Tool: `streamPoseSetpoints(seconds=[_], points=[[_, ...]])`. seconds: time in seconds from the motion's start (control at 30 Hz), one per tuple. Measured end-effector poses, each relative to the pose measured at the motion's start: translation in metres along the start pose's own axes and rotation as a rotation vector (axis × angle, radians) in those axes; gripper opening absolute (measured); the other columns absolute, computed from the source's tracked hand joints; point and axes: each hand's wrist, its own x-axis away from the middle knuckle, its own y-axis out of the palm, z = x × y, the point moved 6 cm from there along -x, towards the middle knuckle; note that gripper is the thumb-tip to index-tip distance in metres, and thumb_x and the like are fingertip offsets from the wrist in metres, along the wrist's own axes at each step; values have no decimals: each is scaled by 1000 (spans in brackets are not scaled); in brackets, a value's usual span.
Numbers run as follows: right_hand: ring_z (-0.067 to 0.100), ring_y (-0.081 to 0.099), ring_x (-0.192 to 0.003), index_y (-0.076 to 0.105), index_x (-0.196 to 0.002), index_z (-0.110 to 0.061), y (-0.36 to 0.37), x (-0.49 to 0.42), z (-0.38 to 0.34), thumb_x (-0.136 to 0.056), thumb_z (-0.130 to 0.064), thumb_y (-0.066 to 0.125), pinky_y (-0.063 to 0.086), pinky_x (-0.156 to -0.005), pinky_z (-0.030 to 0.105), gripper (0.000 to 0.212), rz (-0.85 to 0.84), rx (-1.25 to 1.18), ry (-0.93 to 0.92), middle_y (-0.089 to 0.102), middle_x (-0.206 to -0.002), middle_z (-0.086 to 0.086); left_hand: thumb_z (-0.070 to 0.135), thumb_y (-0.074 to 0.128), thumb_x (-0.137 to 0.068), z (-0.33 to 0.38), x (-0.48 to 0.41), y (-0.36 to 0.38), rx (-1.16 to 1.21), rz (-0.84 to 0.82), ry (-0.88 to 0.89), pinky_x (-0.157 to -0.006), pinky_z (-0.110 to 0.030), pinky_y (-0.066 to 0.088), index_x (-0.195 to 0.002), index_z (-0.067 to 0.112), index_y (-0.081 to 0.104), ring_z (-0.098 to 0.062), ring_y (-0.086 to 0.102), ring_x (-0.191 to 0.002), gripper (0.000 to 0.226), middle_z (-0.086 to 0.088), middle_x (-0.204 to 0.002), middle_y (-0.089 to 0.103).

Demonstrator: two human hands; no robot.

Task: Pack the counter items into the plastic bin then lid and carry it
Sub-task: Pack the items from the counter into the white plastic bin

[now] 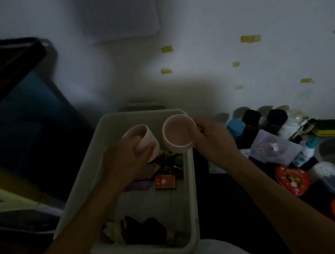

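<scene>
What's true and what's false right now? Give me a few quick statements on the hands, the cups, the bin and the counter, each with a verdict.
1. The left hand grips the left cup and the right hand grips the right cup; both cups are pink. True.
2. The bin has its lid on. False: it is open at the top, with no lid on it.
3. The bin is empty. False: a red box and dark cloth lie inside.
4. A yellow-and-green sponge lies on the counter to the right of the bin. True.
</scene>
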Motion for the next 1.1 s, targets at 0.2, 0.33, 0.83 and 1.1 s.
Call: streamPoseSetpoints(seconds=[0.2,0.33,0.83,1.1], points=[[13,65,-67,62,-119,-31,69,10,-28,-101,-41,35,58,-66,39,34,-180,10,22,67,-76,-8,55,44,-95,-64,12,19,-99,-69,-79,-73,-25,43,-113,36,61,-11,62,-102,31,25,-134,50],[19,67,-69,64,-113,-21,115,12,-30,-101,-37,36,58,-69,43,34,-268,13,111,70,-81,1,49,47,-97,-99,24,31,-110,-109,-84,-71,-19,32,-112,30,66,-9,59,-105,31,22,-137,50],[11,58,-50,62,-87,-8,251,36,12,-84,-14,71,46,-48,26,11,-661,365,501,59,-56,-3,52,38,-96,-181,44,97,-108,-470,-192,-74,-36,44,-100,24,54,-30,61,-104,32,-3,-116,60],[26,70,-73,53,-117,-1,283,55,30,-85,-13,70,60,-66,35,38,-729,214,641,66,-85,10,43,47,-96,-202,56,120,-185,-626,-259,-90,-41,47,-123,24,55,-31,56,-118,34,-7,-131,56]])
